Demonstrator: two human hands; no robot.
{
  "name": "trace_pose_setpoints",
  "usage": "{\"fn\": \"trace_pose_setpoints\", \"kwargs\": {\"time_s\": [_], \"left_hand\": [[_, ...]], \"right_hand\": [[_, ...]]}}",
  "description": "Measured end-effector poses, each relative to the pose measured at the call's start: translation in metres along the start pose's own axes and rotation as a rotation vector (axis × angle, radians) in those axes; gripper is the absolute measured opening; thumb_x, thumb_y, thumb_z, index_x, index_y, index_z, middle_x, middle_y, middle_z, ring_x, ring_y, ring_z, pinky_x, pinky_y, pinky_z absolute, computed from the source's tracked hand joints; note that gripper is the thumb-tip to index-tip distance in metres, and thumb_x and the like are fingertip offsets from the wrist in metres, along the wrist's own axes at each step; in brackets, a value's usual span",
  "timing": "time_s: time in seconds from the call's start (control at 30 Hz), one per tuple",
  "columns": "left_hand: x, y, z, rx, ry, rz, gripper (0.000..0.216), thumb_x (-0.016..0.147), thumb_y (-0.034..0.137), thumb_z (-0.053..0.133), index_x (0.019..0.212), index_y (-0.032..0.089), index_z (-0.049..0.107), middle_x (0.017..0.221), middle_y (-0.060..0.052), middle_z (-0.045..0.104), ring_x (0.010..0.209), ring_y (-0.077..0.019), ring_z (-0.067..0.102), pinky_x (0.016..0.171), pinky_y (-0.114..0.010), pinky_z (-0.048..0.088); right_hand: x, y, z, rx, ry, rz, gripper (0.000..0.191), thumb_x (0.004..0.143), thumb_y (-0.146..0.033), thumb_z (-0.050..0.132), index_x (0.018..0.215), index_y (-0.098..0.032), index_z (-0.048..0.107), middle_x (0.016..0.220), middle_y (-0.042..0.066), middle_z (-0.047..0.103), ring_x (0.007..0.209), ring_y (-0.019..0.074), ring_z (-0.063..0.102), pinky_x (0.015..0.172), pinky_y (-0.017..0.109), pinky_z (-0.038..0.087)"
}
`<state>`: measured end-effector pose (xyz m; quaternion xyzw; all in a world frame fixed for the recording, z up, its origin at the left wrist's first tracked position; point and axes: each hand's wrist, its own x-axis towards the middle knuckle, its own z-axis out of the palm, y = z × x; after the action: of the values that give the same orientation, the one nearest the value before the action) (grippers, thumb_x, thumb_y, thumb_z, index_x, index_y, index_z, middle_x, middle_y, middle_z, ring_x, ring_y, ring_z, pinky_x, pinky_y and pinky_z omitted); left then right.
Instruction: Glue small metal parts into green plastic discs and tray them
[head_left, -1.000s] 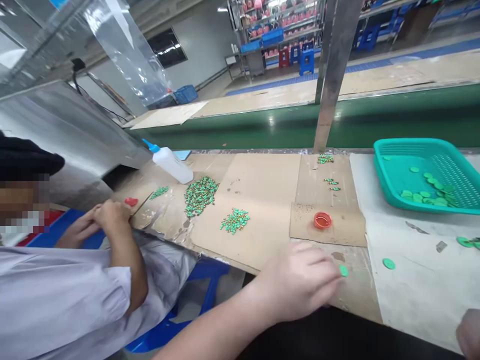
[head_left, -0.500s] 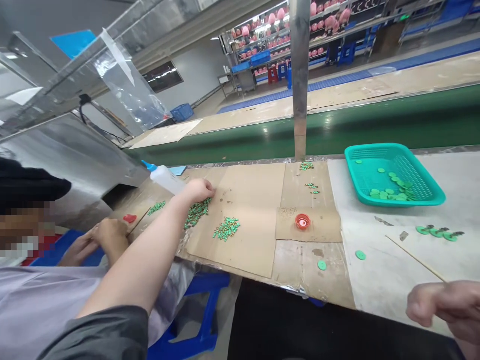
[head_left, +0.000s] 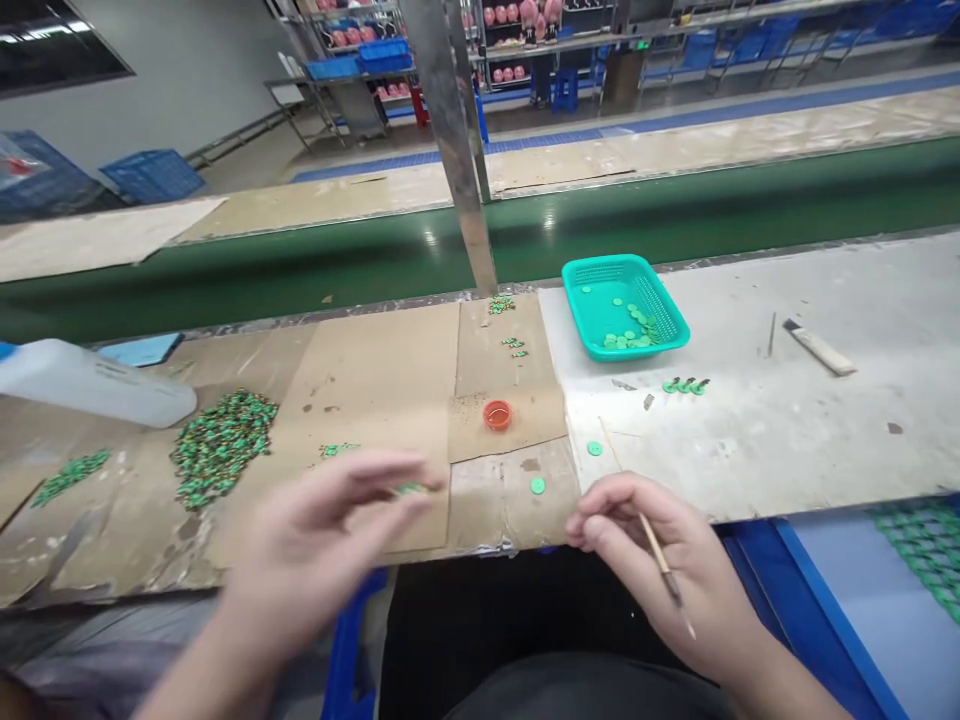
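Observation:
My left hand (head_left: 337, 545), blurred by motion, is over the cardboard with a small green piece (head_left: 411, 489) pinched between thumb and fingers. My right hand (head_left: 660, 570) is curled round a thin wooden stick (head_left: 651, 538) with a dark section and pale pointed tip, like a fine paintbrush. Between the hands and beyond them stands a small red cap (head_left: 497, 415). One green disc (head_left: 538, 485) lies before it, another disc (head_left: 595, 448) just beyond my right hand. A large pile of small green-and-brown pieces (head_left: 225, 447) is left of my left hand, which partly hides a smaller pile (head_left: 337, 449).
A teal basket (head_left: 571, 305) holds green discs. Three discs with dark pieces on them (head_left: 686, 386) stand in a row to its front right. A flat brush (head_left: 817, 347) lies farther right. A white bottle (head_left: 97, 385) lies at left. A metal post (head_left: 465, 190) rises behind the table.
My left hand has come away from the large pile, back toward me and right, with a small green piece. The view has swung right; my right hand still has the stick.

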<state>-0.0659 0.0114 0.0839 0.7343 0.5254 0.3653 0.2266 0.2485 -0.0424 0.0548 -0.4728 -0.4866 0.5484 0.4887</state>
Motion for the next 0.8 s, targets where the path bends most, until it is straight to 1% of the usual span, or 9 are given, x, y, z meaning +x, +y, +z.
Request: {"fn": "trace_pose_setpoints", "kwargs": {"time_s": [0.07, 0.13, 0.17, 0.27, 0.37, 0.47, 0.57, 0.7, 0.8], "left_hand": [[-0.008, 0.009, 0.009, -0.062, -0.071, 0.157, 0.027, 0.112, 0.039, 0.08, 0.137, 0.03, 0.077, 0.113, -0.003, 0.093, 0.098, -0.0236, 0.093, 0.09, -0.032, 0.078], [-0.012, 0.018, 0.022, -0.074, -0.088, 0.298, 0.039, 0.111, 0.023, 0.079, 0.147, 0.034, 0.072, 0.125, -0.002, 0.093, 0.106, -0.0225, 0.093, 0.099, -0.029, 0.077], [-0.013, 0.022, 0.029, -0.063, -0.086, 0.341, 0.044, 0.111, 0.019, 0.078, 0.15, 0.035, 0.07, 0.129, -0.001, 0.092, 0.109, -0.0217, 0.092, 0.102, -0.029, 0.076], [-0.012, 0.03, 0.04, -0.035, -0.102, 0.42, 0.049, 0.111, 0.016, 0.077, 0.155, 0.035, 0.068, 0.135, -0.001, 0.091, 0.116, -0.0216, 0.091, 0.108, -0.03, 0.074], [-0.013, 0.035, 0.042, 0.021, -0.109, 0.467, 0.049, 0.111, 0.015, 0.077, 0.157, 0.033, 0.068, 0.141, -0.004, 0.089, 0.124, -0.0226, 0.089, 0.114, -0.032, 0.072], [-0.016, 0.037, 0.044, 0.007, -0.117, 0.426, 0.051, 0.11, 0.017, 0.079, 0.157, 0.034, 0.069, 0.143, -0.004, 0.088, 0.126, -0.0242, 0.088, 0.116, -0.033, 0.071], [-0.02, 0.04, 0.05, -0.168, -0.095, 0.269, 0.041, 0.108, 0.021, 0.082, 0.145, 0.037, 0.077, 0.129, 0.0, 0.092, 0.121, -0.024, 0.09, 0.112, -0.033, 0.073], [-0.02, 0.047, 0.063, -0.395, -0.042, 0.126, 0.009, 0.109, 0.029, 0.084, 0.111, 0.036, 0.09, 0.099, 0.001, 0.09, 0.096, -0.0199, 0.091, 0.091, -0.027, 0.077], [-0.021, 0.053, 0.075, -0.525, -0.034, 0.028, 0.008, 0.109, 0.039, 0.085, 0.107, 0.036, 0.092, 0.09, -0.002, 0.087, 0.085, -0.0211, 0.088, 0.079, -0.028, 0.077]], "right_hand": [[0.001, -0.007, 0.013, 0.052, -0.061, 0.043, 0.021, 0.111, -0.046, 0.083, 0.108, -0.025, 0.08, 0.103, 0.007, 0.089, 0.094, 0.0199, 0.086, 0.088, 0.031, 0.071], [0.004, -0.013, 0.022, 0.151, -0.077, 0.077, 0.022, 0.108, -0.046, 0.085, 0.106, -0.025, 0.077, 0.105, 0.007, 0.088, 0.095, 0.0199, 0.085, 0.091, 0.033, 0.07], [0.005, -0.016, 0.025, 0.205, -0.074, 0.098, 0.024, 0.106, -0.045, 0.088, 0.105, -0.025, 0.075, 0.104, 0.006, 0.087, 0.096, 0.0198, 0.084, 0.092, 0.034, 0.07], [0.007, -0.021, 0.032, 0.331, -0.065, 0.18, 0.032, 0.094, -0.043, 0.099, 0.101, -0.025, 0.073, 0.099, 0.003, 0.084, 0.095, 0.0193, 0.081, 0.091, 0.033, 0.066], [0.007, -0.02, 0.037, 0.385, -0.041, 0.235, 0.036, 0.087, -0.036, 0.104, 0.096, -0.024, 0.071, 0.092, 0.0, 0.08, 0.087, 0.0158, 0.074, 0.083, 0.028, 0.06], [0.006, -0.018, 0.04, 0.416, -0.01, 0.245, 0.036, 0.086, -0.031, 0.104, 0.092, -0.023, 0.069, 0.086, -0.003, 0.075, 0.08, 0.0124, 0.066, 0.076, 0.026, 0.053], [0.007, -0.018, 0.036, 0.481, -0.001, 0.249, 0.04, 0.085, -0.032, 0.106, 0.088, -0.023, 0.067, 0.084, -0.004, 0.073, 0.079, 0.0121, 0.065, 0.079, 0.026, 0.055], [0.008, -0.017, 0.029, 0.545, -0.034, 0.306, 0.046, 0.08, -0.036, 0.111, 0.085, -0.022, 0.067, 0.083, -0.003, 0.078, 0.08, 0.0127, 0.07, 0.082, 0.026, 0.058], [0.007, -0.013, 0.027, 0.586, -0.047, 0.325, 0.047, 0.079, -0.032, 0.113, 0.085, -0.022, 0.067, 0.083, -0.003, 0.079, 0.079, 0.012, 0.071, 0.08, 0.024, 0.058]]}}
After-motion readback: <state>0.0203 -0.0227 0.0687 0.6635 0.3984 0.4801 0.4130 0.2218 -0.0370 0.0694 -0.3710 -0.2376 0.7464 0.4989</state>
